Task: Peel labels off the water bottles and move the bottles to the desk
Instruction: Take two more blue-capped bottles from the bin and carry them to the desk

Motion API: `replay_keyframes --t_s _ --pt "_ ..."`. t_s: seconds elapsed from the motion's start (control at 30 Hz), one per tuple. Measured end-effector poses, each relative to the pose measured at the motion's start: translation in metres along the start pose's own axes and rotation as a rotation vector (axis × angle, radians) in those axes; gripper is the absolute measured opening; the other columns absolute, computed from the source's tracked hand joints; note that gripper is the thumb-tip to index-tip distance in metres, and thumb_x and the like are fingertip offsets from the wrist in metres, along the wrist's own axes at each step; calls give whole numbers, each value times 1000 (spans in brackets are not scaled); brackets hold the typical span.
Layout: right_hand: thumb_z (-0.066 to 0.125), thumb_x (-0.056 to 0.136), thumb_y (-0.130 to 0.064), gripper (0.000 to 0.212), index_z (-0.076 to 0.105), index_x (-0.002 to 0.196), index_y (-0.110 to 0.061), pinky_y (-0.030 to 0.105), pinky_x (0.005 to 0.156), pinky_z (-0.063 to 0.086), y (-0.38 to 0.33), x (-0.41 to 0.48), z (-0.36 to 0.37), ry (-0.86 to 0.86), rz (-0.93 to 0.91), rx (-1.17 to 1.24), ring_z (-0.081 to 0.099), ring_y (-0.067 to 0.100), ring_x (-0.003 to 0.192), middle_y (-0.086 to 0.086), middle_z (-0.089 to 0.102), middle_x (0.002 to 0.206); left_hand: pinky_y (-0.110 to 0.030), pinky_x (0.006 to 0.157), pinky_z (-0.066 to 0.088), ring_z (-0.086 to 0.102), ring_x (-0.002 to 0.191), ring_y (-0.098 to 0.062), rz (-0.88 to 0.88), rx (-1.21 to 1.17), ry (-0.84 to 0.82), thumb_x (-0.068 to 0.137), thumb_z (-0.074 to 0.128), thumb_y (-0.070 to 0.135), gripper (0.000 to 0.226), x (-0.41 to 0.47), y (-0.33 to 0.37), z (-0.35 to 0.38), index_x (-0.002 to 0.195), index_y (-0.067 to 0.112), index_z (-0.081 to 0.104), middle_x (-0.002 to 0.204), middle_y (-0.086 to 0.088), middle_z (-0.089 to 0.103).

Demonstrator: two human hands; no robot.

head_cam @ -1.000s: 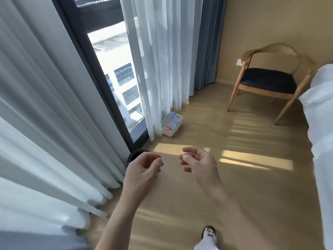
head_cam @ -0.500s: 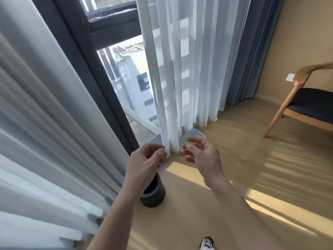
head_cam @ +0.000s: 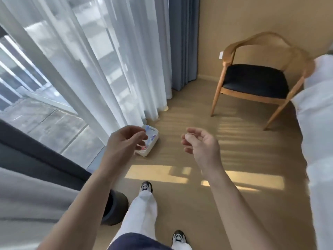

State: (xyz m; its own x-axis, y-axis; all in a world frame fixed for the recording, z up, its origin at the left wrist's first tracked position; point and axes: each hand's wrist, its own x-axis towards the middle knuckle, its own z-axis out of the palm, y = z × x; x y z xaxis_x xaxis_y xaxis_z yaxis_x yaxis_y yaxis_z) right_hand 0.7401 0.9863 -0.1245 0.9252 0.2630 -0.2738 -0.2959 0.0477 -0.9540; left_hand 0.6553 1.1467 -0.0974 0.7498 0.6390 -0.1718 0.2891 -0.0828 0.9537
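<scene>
Both hands empty, fingers loosely curled: left hand point(head_cam: 124, 141), right hand point(head_cam: 200, 143). White bin point(head_cam: 150, 143) with bottles point(head_cam: 148, 136) on wood floor point(head_cam: 198, 204) by sheer curtain point(head_cam: 108, 60). Wooden chair point(head_cam: 255, 78) near wall, black bin point(head_cam: 115, 208) by left arm.

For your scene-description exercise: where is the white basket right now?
In the head view, the white basket sits on the floor at the foot of the sheer curtain, left of centre, partly hidden behind the left hand.

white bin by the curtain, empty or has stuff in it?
Not empty. The white bin on the floor holds clear, bluish plastic items and something red; whether they are bottles, cannot tell, since the left hand partly covers it.
</scene>
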Motion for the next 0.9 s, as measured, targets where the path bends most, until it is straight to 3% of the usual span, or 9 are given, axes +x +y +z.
replay_keyframes --t_s 0.1,0.3,0.5,0.63,0.8,0.9 --pt "54 89 -2 14 60 92 -13 21 57 48 -9 20 -6 41 -12 3 58 9 63 1 65 76 -32 66 50 61 65 -16 31 32 -31 84 61 9 14 29 10 17 77 16 70 73 -4 70" --pt "53 89 -1 14 61 99 -8 23 58 48 -27 88 25 29 -17 -32 57 11 64 4 65 78 -25 64 52 62 63 -11 77 37 -46 86 59 11 14 103 27 20 80 19 69 73 0 71" --pt "56 86 -4 15 63 91 -17 30 68 52 -41 182 97 -35 -16 -149 61 14 72 4 69 82 -23 58 52 59 54 -9 -8 -151 26 87 60 7 12 203 31 -12 80 12 68 66 -2 68" --pt "57 87 -4 16 62 88 -19 27 66 52 -54 238 147 -121 3 -229 63 13 71 3 68 83 -19 55 49 56 54 -10 -58 -243 76 88 57 6 10 264 36 -33 83 10 65 71 -7 65" --pt "54 88 0 17 63 92 -14 20 55 50 -63 309 191 -162 13 -227 59 9 62 3 66 78 -22 60 50 59 57 -10 -91 -235 131 87 57 6 11 337 40 -48 84 12 67 73 -4 69" --pt "55 88 -2 14 63 96 -12 20 56 51 -64 351 208 -227 40 -243 60 10 65 5 67 81 -28 64 49 59 60 -14 -129 -256 202 87 58 6 11 375 39 -49 83 11 67 73 -5 69"
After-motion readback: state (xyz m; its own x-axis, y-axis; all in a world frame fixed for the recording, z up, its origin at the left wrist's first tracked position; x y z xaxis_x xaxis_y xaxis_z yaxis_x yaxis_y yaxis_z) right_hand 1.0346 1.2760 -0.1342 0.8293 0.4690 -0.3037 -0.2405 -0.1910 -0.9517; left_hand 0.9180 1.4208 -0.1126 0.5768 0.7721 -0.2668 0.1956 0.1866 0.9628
